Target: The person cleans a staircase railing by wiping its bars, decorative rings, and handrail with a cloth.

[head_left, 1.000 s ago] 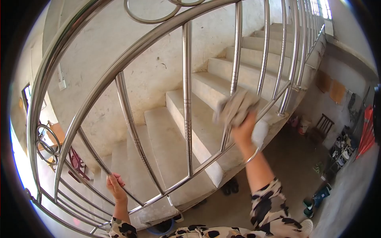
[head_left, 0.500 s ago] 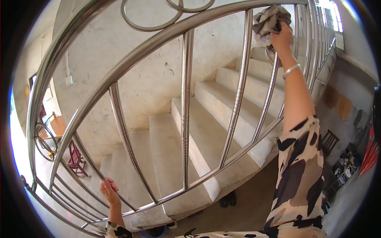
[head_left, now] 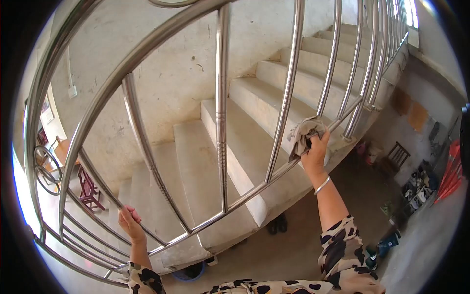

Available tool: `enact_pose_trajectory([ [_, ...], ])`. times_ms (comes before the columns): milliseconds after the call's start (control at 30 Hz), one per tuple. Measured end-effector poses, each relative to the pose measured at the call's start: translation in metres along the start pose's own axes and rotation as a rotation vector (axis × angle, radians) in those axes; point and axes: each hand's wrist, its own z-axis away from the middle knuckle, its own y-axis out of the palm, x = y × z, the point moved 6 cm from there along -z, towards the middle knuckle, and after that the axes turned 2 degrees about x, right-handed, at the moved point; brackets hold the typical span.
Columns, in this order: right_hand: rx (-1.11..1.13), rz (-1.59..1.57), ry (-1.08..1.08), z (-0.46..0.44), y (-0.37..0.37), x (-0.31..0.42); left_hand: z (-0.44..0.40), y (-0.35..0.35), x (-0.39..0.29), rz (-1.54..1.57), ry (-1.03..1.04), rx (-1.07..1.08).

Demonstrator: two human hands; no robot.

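My right hand (head_left: 315,152) grips a crumpled grey-brown cloth (head_left: 306,136) against the lower end of a metal baluster, close to the slanting bottom rail (head_left: 249,197). A silver bangle is on that wrist. At the lower left, my left hand (head_left: 130,223) is closed around a thin metal baluster (head_left: 100,181) of the same railing. The curved handrail (head_left: 139,49) arches above both hands. Behind the bars, concrete steps (head_left: 235,142) climb to the upper right.
Below the stairs on the right are a wooden chair (head_left: 397,156), shoes on a rack (head_left: 418,188) and a red folded item (head_left: 449,174). A blue basin (head_left: 190,272) sits under the steps. A dark red chair (head_left: 89,188) stands at the left.
My right hand with the cloth rose to the top of a baluster, then came back down to the bottom rail. My left hand stays on its baluster. The view has shifted.
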Motion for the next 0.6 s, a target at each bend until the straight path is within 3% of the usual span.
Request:
enact_pose_trajectory([
  [133,-0.036,0.013,0.082,-0.039,-0.007,-0.009,0.000,-0.004,0.000,0.002,-0.005,0.048],
  [400,-0.088,0.188,0.148,-0.210,-0.039,-0.005,0.000,0.001,-0.007,-0.045,0.050,0.078],
  [467,-0.062,0.197,0.176,-0.211,-0.036,-0.009,0.000,0.001,0.000,-0.037,0.039,0.070],
  [600,-0.106,0.058,0.023,-0.147,-0.022,-0.025,0.001,0.001,-0.001,-0.044,0.070,0.013],
])
